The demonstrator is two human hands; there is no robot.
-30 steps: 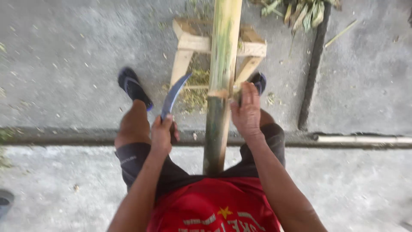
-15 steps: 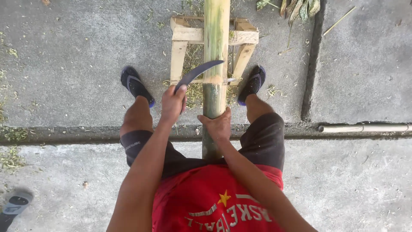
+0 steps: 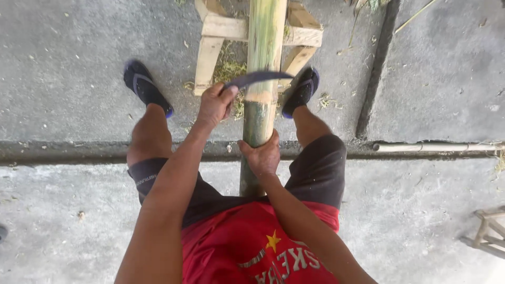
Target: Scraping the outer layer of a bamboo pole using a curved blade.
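A thick bamboo pole (image 3: 265,47) runs away from me between my legs and rests on a wooden stand (image 3: 221,31). My left hand (image 3: 215,102) grips the handle of a curved dark blade (image 3: 258,78), which lies across the pole where peeled pale bamboo meets the green skin. My right hand (image 3: 261,155) clasps the green part of the pole just below the blade. I wear black shorts, a red shirt and dark sandals.
Concrete ground with a drain groove (image 3: 63,150) crosses the view. A thin pale pipe (image 3: 436,147) lies at the right. Green shavings (image 3: 231,71) lie under the stand. Part of a small wooden frame (image 3: 486,231) shows at the lower right edge.
The left hand swung the blade from pointing up beside the pole to lying across it. The right hand slid down the pole toward my body.
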